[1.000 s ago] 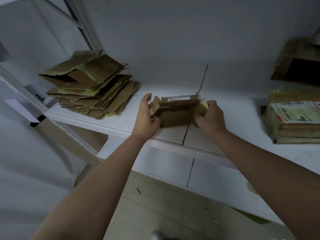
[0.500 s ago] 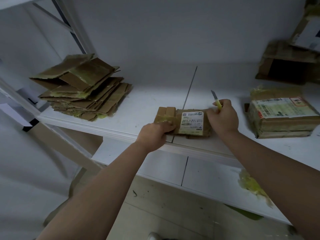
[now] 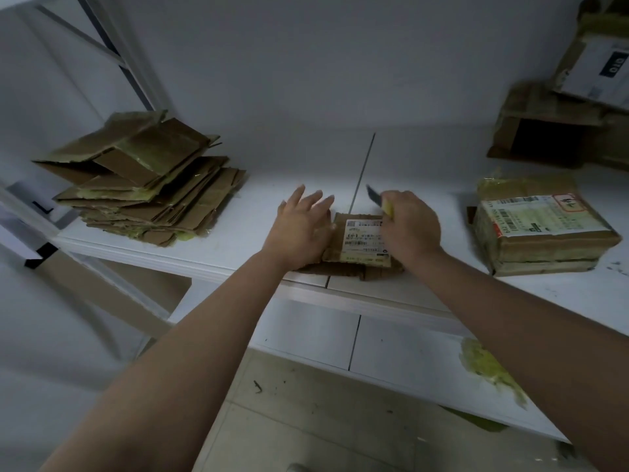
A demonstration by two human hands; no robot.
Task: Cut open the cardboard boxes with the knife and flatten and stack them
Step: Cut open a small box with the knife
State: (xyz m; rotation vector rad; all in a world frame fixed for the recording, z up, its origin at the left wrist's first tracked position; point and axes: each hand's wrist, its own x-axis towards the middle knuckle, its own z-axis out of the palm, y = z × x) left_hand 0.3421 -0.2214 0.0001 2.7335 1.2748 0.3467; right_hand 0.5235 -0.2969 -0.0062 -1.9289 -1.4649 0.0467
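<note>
2 hands work a flattened box (image 3: 362, 241) on the shelf (image 3: 238, 229). The left hand (image 3: 301, 226) presses it with straight fingers. The right hand (image 3: 410, 226) grips the knife (image 3: 379, 199), blade up.

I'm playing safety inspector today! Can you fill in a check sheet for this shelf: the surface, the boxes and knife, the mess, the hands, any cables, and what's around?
Surface: white shelf, seam down the middle.
Job's things: flattened box with a label, at the front edge; stack of flattened cardboard at left; taped box at right, uncut; knife, blade pointing up and away.
Clutter: yellowish tape scraps on the lower shelf; more boxes at the back right.
Hands: left hand flat, pressing the flattened box; right hand grips the knife.
Cables: nothing seen.
Surroundings: grey wall, metal frame bars at left, tiled floor below.
</note>
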